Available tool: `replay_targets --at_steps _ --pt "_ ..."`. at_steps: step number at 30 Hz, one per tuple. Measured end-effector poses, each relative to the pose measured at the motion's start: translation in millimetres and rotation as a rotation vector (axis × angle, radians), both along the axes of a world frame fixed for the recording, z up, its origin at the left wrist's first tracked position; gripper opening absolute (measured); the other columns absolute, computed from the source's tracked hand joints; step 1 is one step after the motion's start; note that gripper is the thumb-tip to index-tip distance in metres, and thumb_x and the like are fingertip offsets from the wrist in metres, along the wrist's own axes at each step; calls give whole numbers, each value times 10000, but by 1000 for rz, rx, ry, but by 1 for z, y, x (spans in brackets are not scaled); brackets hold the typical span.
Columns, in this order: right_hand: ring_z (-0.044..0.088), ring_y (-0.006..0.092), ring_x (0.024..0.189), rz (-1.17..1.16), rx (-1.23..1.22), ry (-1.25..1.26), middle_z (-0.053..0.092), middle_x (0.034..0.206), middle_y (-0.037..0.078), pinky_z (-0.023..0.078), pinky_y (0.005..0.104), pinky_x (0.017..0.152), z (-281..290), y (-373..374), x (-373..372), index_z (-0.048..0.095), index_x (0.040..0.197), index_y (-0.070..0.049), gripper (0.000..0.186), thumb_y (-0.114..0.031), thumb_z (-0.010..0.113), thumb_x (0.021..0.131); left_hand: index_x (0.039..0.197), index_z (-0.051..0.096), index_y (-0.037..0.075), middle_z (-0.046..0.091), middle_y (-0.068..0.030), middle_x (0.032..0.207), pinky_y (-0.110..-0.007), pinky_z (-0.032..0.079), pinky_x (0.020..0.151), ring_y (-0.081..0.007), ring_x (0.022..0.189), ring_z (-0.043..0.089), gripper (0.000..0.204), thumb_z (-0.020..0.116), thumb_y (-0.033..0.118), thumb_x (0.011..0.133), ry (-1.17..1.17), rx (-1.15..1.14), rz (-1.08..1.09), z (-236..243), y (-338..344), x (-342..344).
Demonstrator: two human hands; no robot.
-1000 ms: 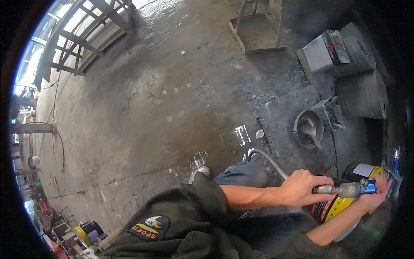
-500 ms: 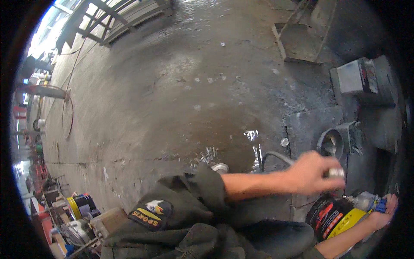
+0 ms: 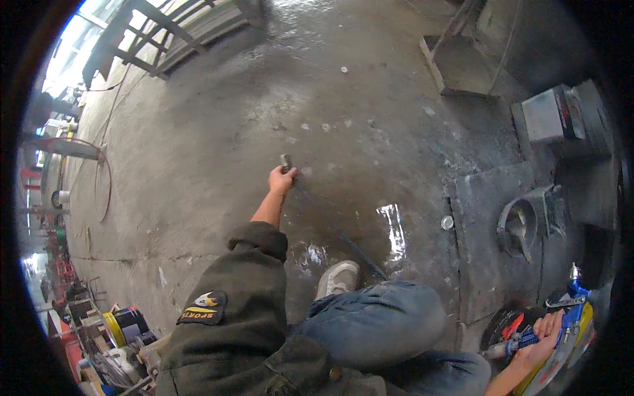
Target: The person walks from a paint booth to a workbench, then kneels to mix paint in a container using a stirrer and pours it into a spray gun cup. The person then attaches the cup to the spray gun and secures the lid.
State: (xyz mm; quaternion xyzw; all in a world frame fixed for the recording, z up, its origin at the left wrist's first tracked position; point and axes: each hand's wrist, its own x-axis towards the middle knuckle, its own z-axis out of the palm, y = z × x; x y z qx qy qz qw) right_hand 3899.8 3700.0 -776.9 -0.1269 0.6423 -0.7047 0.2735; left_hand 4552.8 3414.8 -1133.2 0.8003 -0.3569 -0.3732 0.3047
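Left hand (image 3: pixel 282 179): closed around the end of a hose (image 3: pixel 363 254), over the floor left of centre.
Hose: its metal coupling (image 3: pixel 286 160) points far; the length behind slants near and right to the knee.
Right hand (image 3: pixel 545 333): wrapped around a blue spray gun (image 3: pixel 576 290) at the near right.
Spray gun: metal tip pointing far, handle slanting near and left beside a black bucket (image 3: pixel 507 320).
Between the hands: a bent knee (image 3: pixel 376 323) and a shoe (image 3: pixel 339 278).
Far right: a tray (image 3: pixel 462 69), and nearer, a box (image 3: pixel 543 120).
Right: a round pan (image 3: pixel 508 231).
Far left: a slatted rack (image 3: pixel 205 45).
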Motion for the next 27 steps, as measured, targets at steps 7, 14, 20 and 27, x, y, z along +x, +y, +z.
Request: replay_targets --at_steps 7,14,20,27 --pt "326 51 556 -278 182 59 372 655 -71 270 239 510 -21 74 0 635 859 -101 188 -210 574 1000 1028 614 58 638 -34 836 -301 502 613 -135 709 600 150 682 144 926 499 -113 -56 79 -27 -106" --pt "288 47 475 -188 98 -105 346 607 -75 261 241 484 -6 49 27 453 717 -138 288 -105 602 962 1418 417 58 629 -32 1030 -287 495 859 -135 940 614 516 617 36 942 645 -237 -892 221 13 -292" --pt "303 58 456 -137 157 -8 349 554 -58 282 251 488 -7 52 25 441 690 -118 308 -116 567 971 1398 528 158 658 -156 1224 -422 531 910 -345 1068 651 519 627 133 889 264 -430 -1785 194 78 -425" --pt "321 74 468 -148 264 -26 358 557 -43 291 261 491 -17 67 22 436 682 -114 317 -130 577 965 1151 649 153 681 -49 1035 -424 503 897 -249 1045 644 348 606 170 806 -132 -864 -2478 111 152 -517"
